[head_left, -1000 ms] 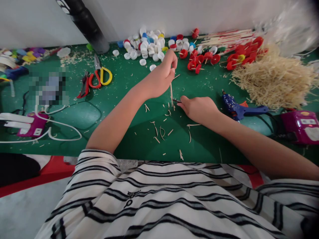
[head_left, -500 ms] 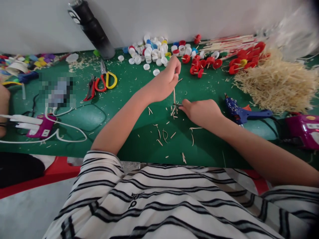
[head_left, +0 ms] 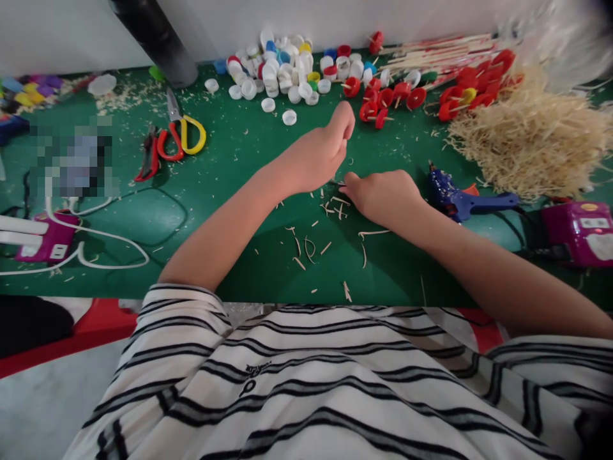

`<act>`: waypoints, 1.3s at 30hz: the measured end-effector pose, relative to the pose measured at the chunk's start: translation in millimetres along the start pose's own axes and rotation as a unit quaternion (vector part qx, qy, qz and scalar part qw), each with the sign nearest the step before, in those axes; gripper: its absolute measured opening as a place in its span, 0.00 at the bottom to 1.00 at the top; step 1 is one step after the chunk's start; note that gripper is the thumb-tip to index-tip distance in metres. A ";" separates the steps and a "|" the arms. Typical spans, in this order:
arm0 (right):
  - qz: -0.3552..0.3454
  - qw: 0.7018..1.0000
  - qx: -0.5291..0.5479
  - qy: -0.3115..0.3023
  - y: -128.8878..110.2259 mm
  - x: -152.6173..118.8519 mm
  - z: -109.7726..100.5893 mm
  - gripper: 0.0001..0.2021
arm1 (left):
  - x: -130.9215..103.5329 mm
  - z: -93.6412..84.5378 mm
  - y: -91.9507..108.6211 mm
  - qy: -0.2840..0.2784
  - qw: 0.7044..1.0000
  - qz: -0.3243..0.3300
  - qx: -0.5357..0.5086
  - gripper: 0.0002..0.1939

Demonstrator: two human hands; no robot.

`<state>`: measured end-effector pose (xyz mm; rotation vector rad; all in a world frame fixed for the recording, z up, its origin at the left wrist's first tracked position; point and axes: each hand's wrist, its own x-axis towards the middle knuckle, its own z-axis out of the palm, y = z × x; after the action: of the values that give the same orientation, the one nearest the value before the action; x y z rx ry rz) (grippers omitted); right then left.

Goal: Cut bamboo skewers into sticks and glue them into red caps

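Note:
My left hand (head_left: 326, 152) is closed in a fist above the green table. The thin wooden stick that showed in it half a second ago is now largely hidden by the hand. Just to the right, my right hand (head_left: 383, 197) is closed in a pinch on a small thin blade, of which only the dark tip (head_left: 341, 184) shows near the left hand. Beneath the hands lie pale wood shavings (head_left: 340, 211), with more curls (head_left: 310, 248) scattered closer to my body.
Bottle caps (head_left: 287, 70) are heaped at the back, with red caps on sticks (head_left: 402, 92) beside them. At right are a pile of wood shreds (head_left: 531, 147), a blue glue gun (head_left: 469, 201) and a purple socket box (head_left: 579, 233). Scissors (head_left: 191, 135) and red-handled pliers (head_left: 149, 156) lie left.
My left hand has turned slightly and come closer to the right, covering the stick. The view has shifted, so the table's things sit further left and higher.

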<state>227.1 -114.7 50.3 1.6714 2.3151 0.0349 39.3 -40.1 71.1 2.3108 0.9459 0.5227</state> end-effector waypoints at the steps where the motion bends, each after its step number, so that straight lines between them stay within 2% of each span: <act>1: 0.001 1.000 0.000 -0.001 0.0 0.1 -0.9 0.28 | 0.2 0.6 0.0 -0.004 1.000 -0.002 0.004 0.04; 7: 0.020 1.000 0.007 0.001 5.0 2.2 -7.8 0.29 | 1.6 -1.3 -4.8 0.015 1.000 0.007 0.001 0.05; 13: 0.008 1.000 0.029 0.009 26.5 -2.1 -17.5 0.28 | 2.0 2.3 -6.4 0.012 1.000 0.014 -0.005 0.09; 21: 0.032 0.989 0.090 0.116 73.6 -31.6 -53.4 0.23 | 1.8 3.3 -11.7 0.022 0.999 0.033 -0.018 0.17; 27: 0.043 0.972 0.160 0.165 97.3 -43.4 -78.3 0.39 | 1.9 1.9 -10.1 0.010 1.000 0.018 -0.014 0.15; 30: 0.033 0.975 0.121 0.186 104.9 -44.6 -85.8 0.39 | 3.2 2.0 -11.9 0.010 1.000 0.019 -0.014 0.14; 33: 0.057 0.984 0.085 0.145 105.7 -48.3 -86.6 0.37 | 4.3 2.5 -14.1 0.012 1.000 0.019 -0.014 0.13; 35: 0.069 0.988 0.080 0.115 102.7 -54.4 -80.9 0.31 | 4.9 3.1 -15.2 0.019 0.999 0.019 -0.019 0.11; 39: 0.045 0.994 0.058 0.085 95.7 -81.8 -53.3 0.19 | 5.1 2.8 -15.8 0.025 0.999 0.025 -0.034 0.11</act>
<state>326.4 -151.8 136.6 1.8972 2.4041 0.0639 36.3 -28.3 59.4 2.2750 0.8817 0.6276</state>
